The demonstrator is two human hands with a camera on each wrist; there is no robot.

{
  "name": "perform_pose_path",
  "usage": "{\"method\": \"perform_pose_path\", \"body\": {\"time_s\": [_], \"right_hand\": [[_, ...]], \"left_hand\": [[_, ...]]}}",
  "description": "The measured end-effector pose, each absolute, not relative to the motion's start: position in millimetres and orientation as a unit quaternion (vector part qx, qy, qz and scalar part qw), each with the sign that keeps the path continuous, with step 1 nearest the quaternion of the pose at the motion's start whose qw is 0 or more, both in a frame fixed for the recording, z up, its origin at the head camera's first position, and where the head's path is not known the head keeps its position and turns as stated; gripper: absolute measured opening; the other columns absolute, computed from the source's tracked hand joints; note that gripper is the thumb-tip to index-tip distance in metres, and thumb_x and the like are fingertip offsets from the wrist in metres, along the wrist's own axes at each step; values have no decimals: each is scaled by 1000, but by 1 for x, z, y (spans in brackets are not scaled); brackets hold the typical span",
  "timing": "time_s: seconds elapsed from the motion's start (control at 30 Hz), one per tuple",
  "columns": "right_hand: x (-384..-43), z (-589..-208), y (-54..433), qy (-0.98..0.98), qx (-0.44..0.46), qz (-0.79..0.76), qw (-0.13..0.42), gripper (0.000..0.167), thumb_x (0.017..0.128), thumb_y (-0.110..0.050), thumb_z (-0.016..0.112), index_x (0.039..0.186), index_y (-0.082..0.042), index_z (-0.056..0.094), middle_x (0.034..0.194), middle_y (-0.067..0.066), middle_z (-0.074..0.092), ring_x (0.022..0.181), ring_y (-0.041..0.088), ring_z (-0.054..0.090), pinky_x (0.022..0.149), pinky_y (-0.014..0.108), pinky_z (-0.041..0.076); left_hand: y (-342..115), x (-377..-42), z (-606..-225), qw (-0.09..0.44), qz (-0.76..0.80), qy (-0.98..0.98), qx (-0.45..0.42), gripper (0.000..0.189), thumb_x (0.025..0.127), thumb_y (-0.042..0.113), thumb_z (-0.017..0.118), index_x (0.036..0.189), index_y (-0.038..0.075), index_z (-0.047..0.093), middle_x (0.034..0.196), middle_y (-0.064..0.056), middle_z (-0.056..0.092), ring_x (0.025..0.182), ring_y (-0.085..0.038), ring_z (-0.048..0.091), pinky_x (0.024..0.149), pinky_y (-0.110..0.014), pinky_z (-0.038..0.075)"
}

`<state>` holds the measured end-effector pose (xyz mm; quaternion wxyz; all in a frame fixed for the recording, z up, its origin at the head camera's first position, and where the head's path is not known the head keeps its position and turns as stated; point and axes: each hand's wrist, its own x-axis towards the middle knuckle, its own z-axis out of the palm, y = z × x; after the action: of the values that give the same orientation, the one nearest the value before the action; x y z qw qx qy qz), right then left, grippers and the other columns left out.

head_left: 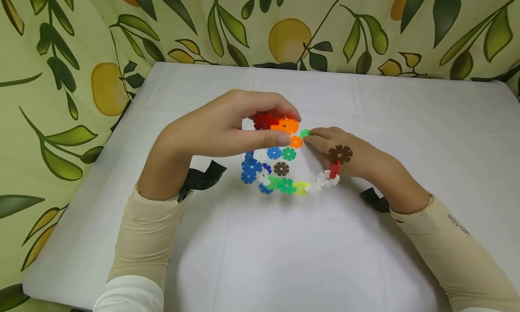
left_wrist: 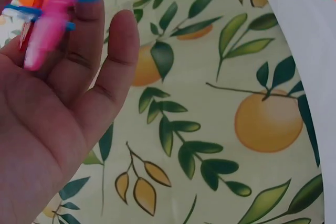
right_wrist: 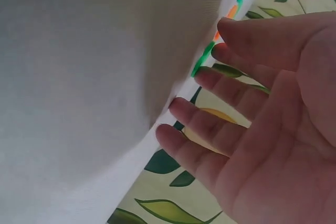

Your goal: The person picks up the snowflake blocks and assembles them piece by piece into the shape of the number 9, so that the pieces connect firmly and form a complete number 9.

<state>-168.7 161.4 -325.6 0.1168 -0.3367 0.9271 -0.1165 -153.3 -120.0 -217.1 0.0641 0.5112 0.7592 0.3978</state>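
My left hand grips a chain of interlocking plastic snowflake discs by its red and orange end, thumb in front and fingers behind. From there the chain curves down through blue, green, yellow and white discs to a brown disc that overlaps my right hand in the head view. A pink disc of it shows edge-on against the left palm. My right hand has its fingers extended, fingertips right at a loose green disc. Beside that lies an orange disc.
Loose blue, green and brown discs lie on the white table inside the chain's curve. A curtain printed with fruit and leaves hangs along the back and left table edges.
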Motion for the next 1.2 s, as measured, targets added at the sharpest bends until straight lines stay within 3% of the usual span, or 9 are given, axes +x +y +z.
{"method": "perform_pose_path", "body": {"time_s": [0.13,0.27,0.37,0.47,0.6,0.7,0.8,0.97,1.2], "right_hand": [[-171,-334,162,930,-331,-99,126,62,97,-19,66,151,-4,41,158,22,31,143,50,25,107,67,30],[-179,-342,162,927,-333,-87,149,71,98,-30,63,157,-7,30,163,16,23,146,49,17,112,65,23],[-183,-346,164,921,-356,-90,128,68,98,-28,63,156,-7,33,159,17,32,145,45,23,116,58,21],[-184,-345,165,924,-355,-83,117,66,98,-28,63,155,-9,36,157,21,32,143,48,24,115,61,20],[-186,-341,166,932,-324,-76,146,64,100,-32,60,156,-14,35,161,24,21,143,55,16,112,68,19],[-189,-338,167,933,-310,-105,149,58,100,-29,60,152,-10,42,160,26,24,143,56,17,113,66,17],[-193,-337,168,927,-333,-136,106,42,97,-18,65,136,-4,55,147,27,44,136,52,35,112,61,27],[-197,-337,171,922,-356,-142,56,18,88,0,73,105,-7,70,110,15,65,102,36,58,93,51,48],[-213,-344,193,927,-283,-152,192,29,85,-10,80,109,-12,65,98,6,58,91,24,53,81,40,49]], "left_hand": [[-116,-152,-219,93,439,736,507,23,100,11,61,122,4,62,97,5,63,75,-10,59,66,-33,53],[-112,-151,-220,107,472,713,507,24,101,4,56,125,0,56,93,0,62,83,-15,59,70,-36,53],[-110,-151,-221,107,494,700,504,24,101,-1,53,125,-2,52,82,-3,57,73,-19,56,63,-37,51],[-108,-152,-221,107,520,686,498,24,101,-4,48,126,-4,49,75,-5,53,65,-22,54,56,-37,49],[-108,-154,-222,113,550,675,480,26,103,-4,43,129,-5,48,76,-8,53,64,-26,58,54,-40,53],[-108,-153,-221,119,567,671,463,26,104,-2,43,129,-3,49,78,-11,54,65,-30,59,53,-41,53],[-107,-153,-221,126,579,667,452,26,105,-1,43,129,-2,50,78,-14,52,64,-34,57,53,-40,52],[-107,-153,-221,132,585,660,453,26,104,0,43,129,-2,50,78,-15,52,63,-35,55,52,-40,51],[-105,-151,-221,96,561,652,501,30,99,0,57,128,-7,51,89,-10,56,64,-25,54,54,-40,51]]}}
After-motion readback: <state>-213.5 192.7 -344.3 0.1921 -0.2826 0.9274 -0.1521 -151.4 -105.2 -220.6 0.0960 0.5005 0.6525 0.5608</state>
